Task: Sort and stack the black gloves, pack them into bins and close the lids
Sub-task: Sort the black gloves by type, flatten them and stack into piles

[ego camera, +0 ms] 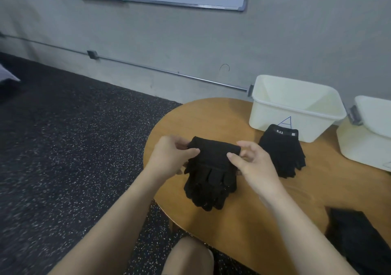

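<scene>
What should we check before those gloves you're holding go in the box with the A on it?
1. Both hands on the pile: ok. The left hand and right hand pinch the cuff end of the held gloves.
2. Pile tidy: cannot tell; the glove ends hang bunched together.
3. Bin A open: ok, no lid on it.
4. Room inside bin A: ok as far as the view shows; its inside looks bare.
5. Path to the bin: not ok. The 5.11 gloves lie on the table right in front of it, so lift over them.
6. Lids ready: cannot tell; none shows.
</scene>
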Demonstrator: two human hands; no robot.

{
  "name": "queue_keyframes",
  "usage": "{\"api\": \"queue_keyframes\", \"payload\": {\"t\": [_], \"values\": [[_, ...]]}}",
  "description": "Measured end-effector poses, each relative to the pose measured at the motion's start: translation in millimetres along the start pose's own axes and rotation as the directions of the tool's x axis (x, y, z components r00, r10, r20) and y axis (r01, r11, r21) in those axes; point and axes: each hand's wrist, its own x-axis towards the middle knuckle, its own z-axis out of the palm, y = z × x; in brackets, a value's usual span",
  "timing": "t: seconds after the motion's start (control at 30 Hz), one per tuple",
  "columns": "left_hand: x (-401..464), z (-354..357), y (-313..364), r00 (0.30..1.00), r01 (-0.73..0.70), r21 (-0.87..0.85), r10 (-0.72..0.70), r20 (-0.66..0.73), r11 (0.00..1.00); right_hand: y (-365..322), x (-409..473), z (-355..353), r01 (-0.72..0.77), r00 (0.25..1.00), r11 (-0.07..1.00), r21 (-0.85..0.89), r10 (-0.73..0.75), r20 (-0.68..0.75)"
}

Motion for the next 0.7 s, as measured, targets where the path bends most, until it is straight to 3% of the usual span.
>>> {"api": "queue_keyframes", "payload": {"t": [0.13,0.27,0.37,0.5,0.7], "values": [[-5.4,-7.3,-8.8,0.998,0.0,0.089,0.006,-0.063,0.996,1.8,-4.2,-2.1,0.044,0.998,0.984,-0.174,-0.052,-0.047],[-11.9,-3.0,-4.7,0.966,-0.148,0.304,0.203,-0.16,0.941,-3.5,-13.2,-4.1,0.193,0.971,0.884,-0.426,-0.235,-0.048],[-15.4,8.8,-0.6,0.925,-0.344,0.351,0.378,-0.033,0.871,-6.4,-16.7,4.0,0.326,0.93,0.765,-0.555,-0.365,0.042],[-11.4,28.4,-9.3,0.911,-0.412,0.287,0.398,0.11,0.865,-2.5,-18.9,17.2,0.418,0.902,0.661,-0.623,-0.381,0.202],[-12.4,48.2,-38.9,0.922,-0.359,0.166,0.322,0.214,0.919,25.8,-15.4,19.4,0.378,0.922,0.73,-0.57,-0.238,0.307]]}}
